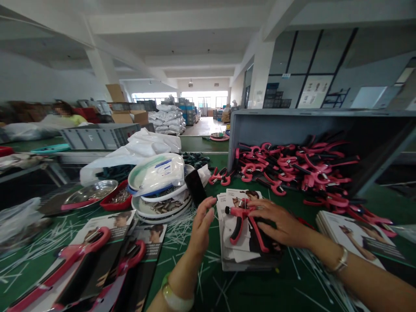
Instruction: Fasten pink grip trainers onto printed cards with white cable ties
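Observation:
A pair of pink-and-black pliers with spread handles lies on a stack of printed backing cards in front of me. My right hand reaches over it from the right, its fingertips on the metal head and the upper part of a handle; the thumb is mostly hidden. To the left of the stack, my left hand is raised with fingers stretched out, holding nothing. Thin white cable ties lie scattered on the green tabletop around the stack.
A tipped grey crate spills many pink pliers at right, near another card stack. Carded pliers lie at left. Behind stand plates of metal parts, a red tray and a dark phone. A person is far left.

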The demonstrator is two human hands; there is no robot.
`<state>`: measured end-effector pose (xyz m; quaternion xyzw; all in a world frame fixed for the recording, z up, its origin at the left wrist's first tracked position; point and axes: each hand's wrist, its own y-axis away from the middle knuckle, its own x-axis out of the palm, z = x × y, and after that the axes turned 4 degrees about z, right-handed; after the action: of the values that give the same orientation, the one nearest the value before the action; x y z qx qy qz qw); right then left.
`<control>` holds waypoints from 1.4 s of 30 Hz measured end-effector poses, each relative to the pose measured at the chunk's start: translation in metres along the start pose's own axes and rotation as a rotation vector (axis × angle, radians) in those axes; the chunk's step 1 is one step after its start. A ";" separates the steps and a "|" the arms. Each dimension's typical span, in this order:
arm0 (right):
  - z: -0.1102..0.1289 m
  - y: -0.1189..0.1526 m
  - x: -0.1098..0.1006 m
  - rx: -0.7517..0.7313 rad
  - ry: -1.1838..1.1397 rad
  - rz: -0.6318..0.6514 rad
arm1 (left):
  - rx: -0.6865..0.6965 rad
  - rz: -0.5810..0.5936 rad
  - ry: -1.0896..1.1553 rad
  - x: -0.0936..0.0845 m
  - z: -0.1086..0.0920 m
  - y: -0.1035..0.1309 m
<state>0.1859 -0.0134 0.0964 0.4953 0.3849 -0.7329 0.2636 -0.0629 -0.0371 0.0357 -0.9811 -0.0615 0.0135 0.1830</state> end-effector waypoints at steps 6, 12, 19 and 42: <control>0.027 -0.017 0.005 0.159 0.232 0.130 | -0.044 0.339 -0.810 0.029 -0.047 -0.067; 0.017 -0.019 0.026 0.176 0.135 -0.049 | -0.019 0.496 -1.015 0.072 -0.042 -0.078; 0.002 -0.011 0.051 0.414 -0.290 -0.414 | 0.135 0.452 -0.876 0.064 -0.027 -0.061; 0.005 -0.020 0.045 0.544 -0.515 -0.342 | 0.266 0.455 -0.744 0.061 -0.013 -0.048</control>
<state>0.1507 -0.0066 0.0615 0.2761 0.1755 -0.9411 0.0852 -0.0077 0.0104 0.0655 -0.8661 0.0964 0.4126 0.2654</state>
